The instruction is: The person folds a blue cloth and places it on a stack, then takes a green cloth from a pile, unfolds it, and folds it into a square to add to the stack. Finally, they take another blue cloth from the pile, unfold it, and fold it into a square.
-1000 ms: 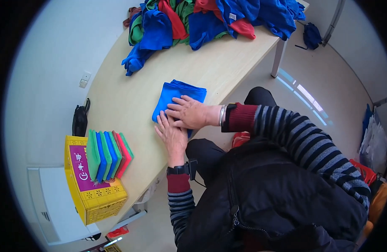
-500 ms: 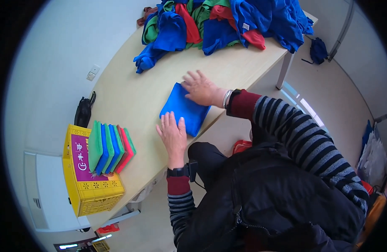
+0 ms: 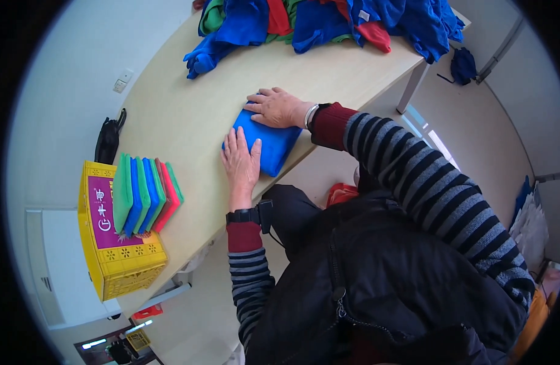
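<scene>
While the folded blue cloth (image 3: 271, 145) lies partly under them, left hand (image 3: 240, 163) and right hand (image 3: 276, 108) rest flat, spread.

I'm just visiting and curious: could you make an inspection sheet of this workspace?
Surface: pale table.
Work things: folded blue cloth by the near edge; folded cloths, green, blue and red, by a yellow box.
Clutter: loose cloth heap ahead; black item beyond the yellow box.
Hands: left hand and right hand open, palms down on the blue cloth.
Cables: thin black cable at the left wrist.
Surroundings: wall socket; blue item on the floor.
</scene>
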A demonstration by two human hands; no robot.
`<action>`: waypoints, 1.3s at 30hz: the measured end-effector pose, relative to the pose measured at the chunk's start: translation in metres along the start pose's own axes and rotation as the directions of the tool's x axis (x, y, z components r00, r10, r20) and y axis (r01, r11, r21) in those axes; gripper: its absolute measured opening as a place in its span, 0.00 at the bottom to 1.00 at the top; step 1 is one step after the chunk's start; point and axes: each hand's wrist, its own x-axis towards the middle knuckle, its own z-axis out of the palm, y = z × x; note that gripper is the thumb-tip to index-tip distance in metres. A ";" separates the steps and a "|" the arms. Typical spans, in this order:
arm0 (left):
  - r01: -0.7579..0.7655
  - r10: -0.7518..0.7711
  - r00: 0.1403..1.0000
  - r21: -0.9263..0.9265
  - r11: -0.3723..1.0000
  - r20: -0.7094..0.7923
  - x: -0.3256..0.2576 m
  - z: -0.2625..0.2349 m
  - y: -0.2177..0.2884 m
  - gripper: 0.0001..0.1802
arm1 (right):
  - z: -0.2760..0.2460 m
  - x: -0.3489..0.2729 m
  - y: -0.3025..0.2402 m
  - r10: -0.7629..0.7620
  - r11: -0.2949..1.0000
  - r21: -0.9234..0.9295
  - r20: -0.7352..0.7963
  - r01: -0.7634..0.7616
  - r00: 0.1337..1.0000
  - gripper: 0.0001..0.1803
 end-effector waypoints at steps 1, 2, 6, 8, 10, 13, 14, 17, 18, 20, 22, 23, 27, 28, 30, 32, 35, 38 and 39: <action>-0.032 0.033 0.999 0.028 0.999 -0.034 -0.003 -0.003 0.005 0.39 | 0.000 -0.001 0.001 0.003 1.000 0.000 0.002 -0.003 1.000 0.27; -0.063 0.067 0.995 0.058 0.996 -0.069 -0.007 -0.006 0.011 0.38 | -0.001 -0.001 0.001 0.002 1.000 0.000 0.013 -0.002 1.000 0.27; -0.188 0.196 0.973 0.070 0.980 -0.118 -0.040 -0.011 0.051 0.36 | -0.003 -0.010 0.003 0.006 1.000 -0.026 -0.006 -0.006 1.000 0.28; -0.177 0.189 0.965 0.083 0.981 -0.181 -0.047 -0.006 0.059 0.34 | -0.006 -0.015 0.003 0.005 0.996 -0.086 -0.077 -0.012 0.997 0.28; -0.131 0.155 0.946 0.102 0.986 -0.285 -0.056 0.000 0.059 0.31 | -0.010 -0.024 -0.015 -0.061 0.995 -0.080 -0.088 0.054 0.994 0.29; -0.093 0.134 0.956 0.163 0.982 -0.263 -0.053 -0.001 0.062 0.26 | -0.011 -0.040 -0.024 -0.150 0.987 -0.073 -0.114 0.142 0.982 0.30; -0.082 0.131 0.957 0.195 0.977 -0.258 -0.048 0.000 0.065 0.24 | -0.010 -0.042 -0.021 -0.147 0.989 -0.052 -0.101 0.142 0.984 0.30; -0.060 0.140 0.950 0.276 0.959 -0.279 -0.039 0.005 0.072 0.21 | -0.006 -0.046 -0.014 -0.144 0.990 -0.006 -0.077 0.143 0.987 0.31; -0.043 0.141 0.946 0.318 0.947 -0.291 -0.038 0.005 0.073 0.20 | -0.004 -0.046 -0.014 -0.124 0.992 -0.025 -0.078 0.122 0.989 0.31; -0.029 0.113 0.961 0.315 0.949 -0.252 -0.036 0.001 0.076 0.19 | -0.001 -0.047 -0.015 -0.079 0.995 -0.061 -0.079 0.075 0.994 0.31; 0.005 0.055 0.982 0.311 0.950 -0.183 -0.035 -0.005 0.079 0.19 | 0.000 -0.048 -0.015 -0.077 0.996 -0.057 -0.081 0.072 0.994 0.31; 0.003 0.056 0.982 0.313 0.950 -0.180 -0.035 -0.007 0.081 0.19 | 0.000 -0.048 -0.014 -0.076 0.996 -0.057 -0.083 0.071 0.994 0.31; -0.017 0.053 0.995 0.371 0.929 -0.086 -0.038 -0.011 0.083 0.15 | -0.006 -0.050 -0.017 -0.068 0.997 -0.026 -0.046 0.066 0.997 0.31; -0.043 0.086 0.992 0.386 0.922 -0.094 -0.040 -0.010 0.080 0.16 | -0.008 -0.050 -0.017 -0.065 0.998 -0.013 -0.024 0.065 0.998 0.31; -0.095 0.153 0.982 0.417 0.904 -0.108 -0.043 -0.011 0.076 0.17 | -0.009 -0.050 -0.015 -0.063 0.998 -0.016 -0.021 0.063 0.998 0.31; -0.120 0.178 0.979 0.417 0.901 -0.102 -0.048 -0.012 0.073 0.18 | -0.010 -0.050 -0.014 -0.067 0.997 -0.025 -0.010 0.067 0.998 0.30; -0.166 0.223 0.971 0.418 0.893 -0.090 -0.058 -0.014 0.070 0.20 | -0.010 -0.051 -0.015 -0.068 0.998 -0.018 -0.006 0.068 0.998 0.31; -0.179 0.229 0.970 0.383 0.906 -0.088 -0.074 -0.019 0.068 0.22 | -0.011 -0.050 -0.018 -0.073 0.997 -0.012 0.001 0.073 0.997 0.31; -0.181 0.231 0.969 0.384 0.906 -0.086 -0.079 -0.021 0.066 0.22 | -0.011 -0.050 -0.017 -0.070 0.997 -0.014 0.005 0.070 0.998 0.31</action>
